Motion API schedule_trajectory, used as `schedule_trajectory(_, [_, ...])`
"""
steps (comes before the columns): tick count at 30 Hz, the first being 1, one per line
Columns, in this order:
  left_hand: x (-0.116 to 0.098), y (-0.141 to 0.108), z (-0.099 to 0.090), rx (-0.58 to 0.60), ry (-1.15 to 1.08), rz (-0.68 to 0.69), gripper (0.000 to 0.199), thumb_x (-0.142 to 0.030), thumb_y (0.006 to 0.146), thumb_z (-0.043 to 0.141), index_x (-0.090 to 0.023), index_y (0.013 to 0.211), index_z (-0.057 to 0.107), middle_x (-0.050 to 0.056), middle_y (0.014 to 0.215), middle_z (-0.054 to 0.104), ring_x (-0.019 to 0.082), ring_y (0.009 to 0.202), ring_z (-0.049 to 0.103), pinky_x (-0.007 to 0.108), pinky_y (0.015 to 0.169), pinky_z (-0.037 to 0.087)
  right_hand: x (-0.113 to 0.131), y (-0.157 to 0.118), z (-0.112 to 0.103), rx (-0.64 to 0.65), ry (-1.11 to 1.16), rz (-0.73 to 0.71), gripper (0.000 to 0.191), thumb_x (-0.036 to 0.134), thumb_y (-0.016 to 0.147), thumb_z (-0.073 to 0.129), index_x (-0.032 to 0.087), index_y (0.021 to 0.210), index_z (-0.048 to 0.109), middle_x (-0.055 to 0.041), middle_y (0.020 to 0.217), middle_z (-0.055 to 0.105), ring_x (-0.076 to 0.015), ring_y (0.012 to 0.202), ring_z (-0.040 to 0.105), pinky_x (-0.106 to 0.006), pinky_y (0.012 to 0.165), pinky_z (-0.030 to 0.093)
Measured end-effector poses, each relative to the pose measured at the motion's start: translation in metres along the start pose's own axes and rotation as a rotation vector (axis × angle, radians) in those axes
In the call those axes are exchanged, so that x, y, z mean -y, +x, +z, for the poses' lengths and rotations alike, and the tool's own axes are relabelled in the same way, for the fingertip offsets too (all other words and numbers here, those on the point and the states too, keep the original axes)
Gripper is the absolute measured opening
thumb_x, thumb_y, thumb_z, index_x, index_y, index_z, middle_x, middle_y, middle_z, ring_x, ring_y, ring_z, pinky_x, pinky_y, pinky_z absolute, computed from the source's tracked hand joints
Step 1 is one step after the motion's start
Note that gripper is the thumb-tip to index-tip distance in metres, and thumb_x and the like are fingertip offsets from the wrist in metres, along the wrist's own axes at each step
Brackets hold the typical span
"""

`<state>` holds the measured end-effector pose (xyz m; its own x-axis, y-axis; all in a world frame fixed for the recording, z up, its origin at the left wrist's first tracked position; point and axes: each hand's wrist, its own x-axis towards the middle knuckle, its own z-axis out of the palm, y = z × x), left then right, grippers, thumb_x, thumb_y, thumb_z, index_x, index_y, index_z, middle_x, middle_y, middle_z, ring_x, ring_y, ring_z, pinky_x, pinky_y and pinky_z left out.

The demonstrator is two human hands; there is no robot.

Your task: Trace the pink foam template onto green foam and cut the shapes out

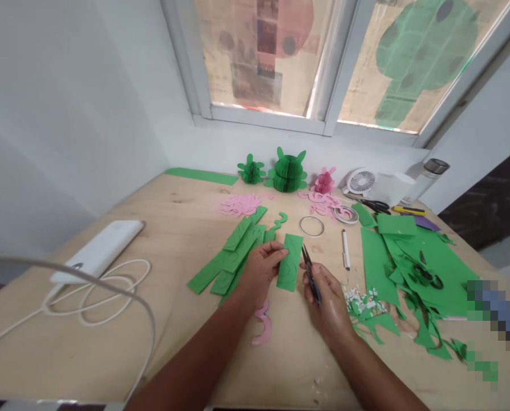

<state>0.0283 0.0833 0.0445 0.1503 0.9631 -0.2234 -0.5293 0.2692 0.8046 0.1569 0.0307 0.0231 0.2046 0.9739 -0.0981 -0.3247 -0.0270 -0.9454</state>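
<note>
Pinched in my left hand [266, 268] is a green paper strip [291, 262] with a faint curved outline drawn on it. My right hand [326, 294] grips a pair of dark scissors [310, 277], blades pointing away from me beside the strip's right edge. To the left of my left hand lie several more green strips [233, 257], overlapping. Just beyond them is a wavy green cutout [281, 221]. A pink paper cutout shaped like a 3 [262, 328] lies near my left wrist, partly covered by it.
Folded green paper figures [287, 171] and a pink one [324, 181] stand along the wall. Pink cutouts [239, 204], a white pen [345, 250] and green sheets with scraps [426, 268] lie around. A power bank [98, 251] with a looped cable [109, 291] is at left.
</note>
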Motion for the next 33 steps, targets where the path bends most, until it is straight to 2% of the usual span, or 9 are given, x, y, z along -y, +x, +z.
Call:
schedule_trajectory(13, [0.001, -0.004, 0.002, 0.013, 0.0, -0.026, 0.029, -0.029, 0.054, 0.082, -0.016, 0.067, 0.059, -0.003, 0.061, 0.062, 0.009, 0.053, 0.053, 0.021, 0.054, 0.044, -0.008, 0.0, 0.0, 0.074, 0.019, 0.022, 0.037, 0.053, 0.081, 0.069, 0.018, 0.08, 0.061, 0.0032, 0.062, 0.055, -0.0039, 0.04, 0.03, -0.023, 0.039, 0.013])
schedule_trajectory(17, [0.001, -0.004, 0.001, -0.012, -0.012, -0.024, 0.03, -0.028, 0.054, 0.082, -0.016, 0.067, 0.059, -0.004, 0.06, 0.06, 0.008, 0.052, 0.053, 0.021, 0.054, 0.043, -0.009, 0.001, 0.0, 0.081, 0.017, 0.028, 0.035, 0.052, 0.081, 0.068, 0.017, 0.084, 0.063, 0.0037, 0.061, 0.055, -0.0044, 0.041, 0.03, -0.023, 0.04, 0.013])
schedule_trajectory(23, [0.002, 0.003, -0.004, -0.105, -0.121, 0.064, 0.033, -0.027, 0.051, 0.085, -0.016, 0.069, 0.06, -0.005, 0.063, 0.06, 0.006, 0.054, 0.052, 0.018, 0.054, 0.044, -0.007, -0.001, 0.001, 0.056, 0.034, 0.052, 0.039, 0.055, 0.079, 0.068, 0.017, 0.086, 0.065, 0.005, 0.058, 0.052, -0.0047, 0.041, 0.027, -0.022, 0.04, 0.012])
schedule_trajectory(26, [0.003, 0.005, -0.005, -0.112, -0.182, 0.065, 0.036, -0.025, 0.049, 0.087, -0.016, 0.071, 0.06, -0.004, 0.068, 0.064, 0.007, 0.058, 0.056, 0.019, 0.054, 0.045, -0.007, -0.002, 0.001, 0.028, 0.01, 0.048, 0.037, 0.052, 0.075, 0.072, 0.018, 0.087, 0.066, 0.007, 0.054, 0.046, -0.0066, 0.044, 0.028, -0.022, 0.041, 0.015])
schedule_trajectory(30, [0.005, 0.005, -0.005, -0.107, -0.203, 0.051, 0.039, -0.025, 0.05, 0.087, -0.017, 0.075, 0.058, -0.001, 0.076, 0.068, 0.011, 0.064, 0.062, 0.023, 0.059, 0.049, -0.011, 0.001, 0.0, -0.002, -0.073, 0.004, 0.033, 0.044, 0.066, 0.08, 0.018, 0.081, 0.067, 0.0052, 0.061, 0.052, -0.0085, 0.051, 0.034, -0.022, 0.047, 0.025])
schedule_trajectory(33, [0.005, 0.003, -0.003, -0.09, -0.195, 0.038, 0.04, -0.025, 0.05, 0.087, -0.018, 0.073, 0.056, -0.001, 0.076, 0.068, 0.012, 0.066, 0.064, 0.023, 0.06, 0.05, -0.016, 0.004, -0.003, -0.036, -0.093, 0.019, 0.03, 0.043, 0.066, 0.079, 0.019, 0.071, 0.062, 0.0071, 0.055, 0.045, -0.0086, 0.049, 0.03, -0.023, 0.046, 0.022])
